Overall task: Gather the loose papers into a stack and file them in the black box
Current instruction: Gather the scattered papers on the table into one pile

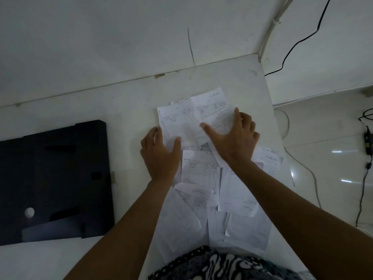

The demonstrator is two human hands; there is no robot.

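Several loose white printed papers [201, 172] lie overlapping across the right half of the white table [129, 102], from the far middle down to my body. My left hand [160, 154] pinches the left edge of the far sheets [181, 118], thumb on top and fingers curled under. Spread flat, my right hand [234, 138] presses down on the same far sheets from the right. The black box [54, 178] lies flat at the left, apart from the papers, with a round silver stud on its top.
The table's right edge [276, 126] runs close beside the papers, with tiled floor and black cables [365, 178] beyond. A white wall stands behind the table. Bare tabletop lies between box and papers.
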